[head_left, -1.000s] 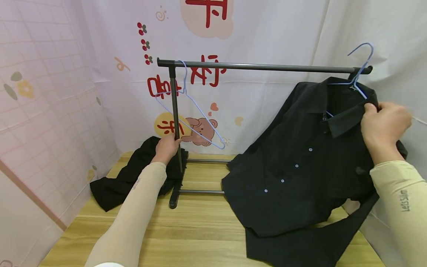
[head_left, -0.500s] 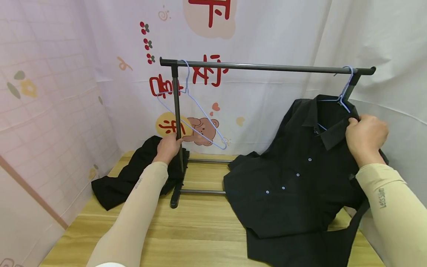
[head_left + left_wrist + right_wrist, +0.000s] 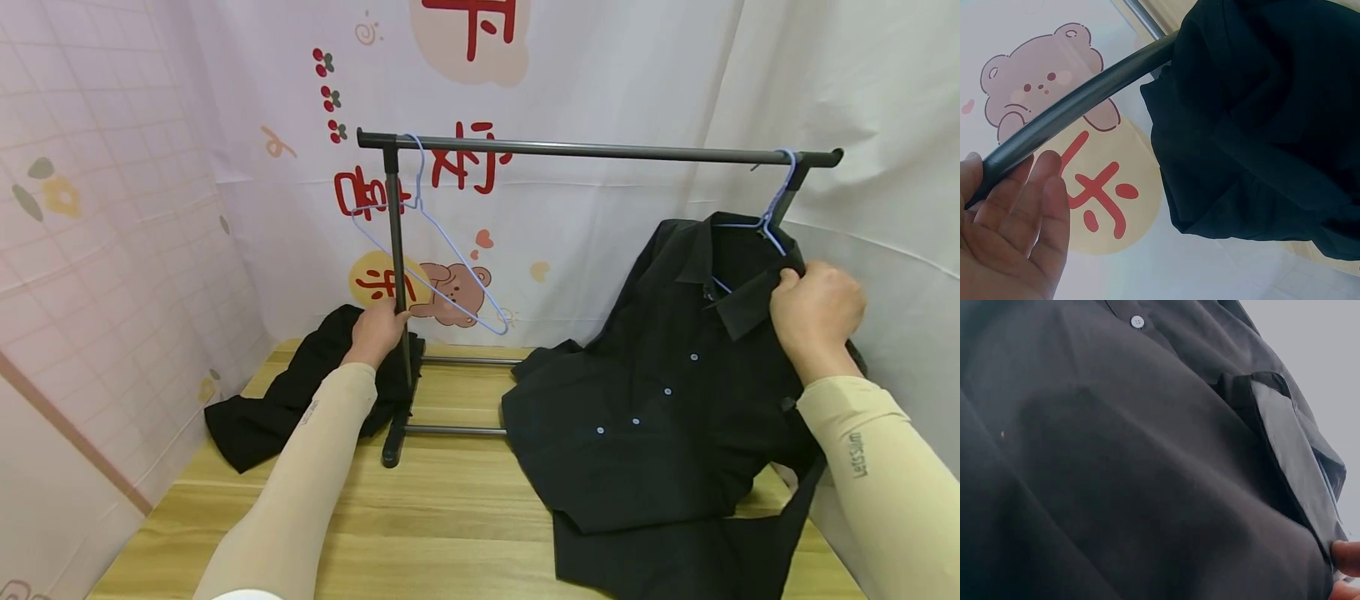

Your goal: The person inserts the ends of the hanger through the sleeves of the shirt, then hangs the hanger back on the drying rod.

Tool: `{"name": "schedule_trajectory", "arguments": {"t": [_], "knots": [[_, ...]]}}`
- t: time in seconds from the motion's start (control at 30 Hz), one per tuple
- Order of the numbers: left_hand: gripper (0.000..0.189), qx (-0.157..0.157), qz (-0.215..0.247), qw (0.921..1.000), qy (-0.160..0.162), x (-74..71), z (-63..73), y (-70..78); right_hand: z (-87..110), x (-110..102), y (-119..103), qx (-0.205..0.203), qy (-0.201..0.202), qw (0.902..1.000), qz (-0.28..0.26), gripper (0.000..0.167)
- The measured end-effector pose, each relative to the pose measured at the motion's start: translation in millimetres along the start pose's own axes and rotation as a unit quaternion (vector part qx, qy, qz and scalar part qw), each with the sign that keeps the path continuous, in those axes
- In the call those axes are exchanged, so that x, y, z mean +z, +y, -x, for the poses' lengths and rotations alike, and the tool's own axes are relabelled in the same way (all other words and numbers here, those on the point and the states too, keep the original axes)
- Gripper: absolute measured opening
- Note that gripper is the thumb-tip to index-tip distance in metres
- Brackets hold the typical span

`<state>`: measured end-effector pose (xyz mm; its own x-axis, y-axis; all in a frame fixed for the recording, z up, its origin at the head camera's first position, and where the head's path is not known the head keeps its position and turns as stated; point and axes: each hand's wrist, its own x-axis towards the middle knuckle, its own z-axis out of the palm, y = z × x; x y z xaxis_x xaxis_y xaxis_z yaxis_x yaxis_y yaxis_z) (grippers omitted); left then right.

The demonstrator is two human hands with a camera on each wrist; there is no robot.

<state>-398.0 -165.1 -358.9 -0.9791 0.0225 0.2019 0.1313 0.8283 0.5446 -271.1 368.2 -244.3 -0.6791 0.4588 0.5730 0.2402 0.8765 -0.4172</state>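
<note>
A black button-up shirt [image 3: 630, 475] hangs on a light blue hanger [image 3: 790, 177]. Its hook sits over the right end of the top bar of a dark metal clothes rack [image 3: 600, 151]. My right hand [image 3: 817, 317] pinches the shirt near the collar; in the right wrist view, only the thumb [image 3: 1347, 556] and part of a finger show at the cloth's edge. The shirt's lower part lies on the table. On the left, my left hand [image 3: 375, 331] grips the rack's upright post [image 3: 395, 225], with thumb and fingers around it in the left wrist view.
A second blue hanger [image 3: 421, 179] hangs bare at the bar's left end. Behind the left post, a crumpled black garment [image 3: 300, 392] lies on the wooden table [image 3: 420, 517]. Two lower crossbars [image 3: 457, 431] join the rack's base. A printed curtain stands behind.
My right hand has moved left and down with the shirt, and the hanger's hook has gone from above the bar onto it. The left hand stays on the post.
</note>
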Motion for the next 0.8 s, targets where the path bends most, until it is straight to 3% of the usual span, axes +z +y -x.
{"name": "schedule_trajectory", "arguments": {"t": [0.2,0.33,0.53,0.8], "knots": [[0.027,0.003,0.001,1.0000,0.001,-0.7,-0.6,-0.6,4.6,6.8,-9.2,0.017,0.026,0.9986,-0.042,0.054],[0.027,0.000,-0.003,1.0000,0.000,-0.4,-1.1,-0.9,9.6,13.2,-15.8,-0.038,0.063,0.9965,-0.040,0.054],[0.027,-0.002,-0.001,1.0000,0.001,0.4,-1.0,0.2,25.7,28.1,-32.6,-0.139,0.100,0.9846,-0.035,0.050],[0.027,-0.005,-0.002,1.0000,0.000,-1.1,0.5,0.7,71.0,65.6,-62.2,-0.179,0.060,0.9783,-0.085,0.043]]}}
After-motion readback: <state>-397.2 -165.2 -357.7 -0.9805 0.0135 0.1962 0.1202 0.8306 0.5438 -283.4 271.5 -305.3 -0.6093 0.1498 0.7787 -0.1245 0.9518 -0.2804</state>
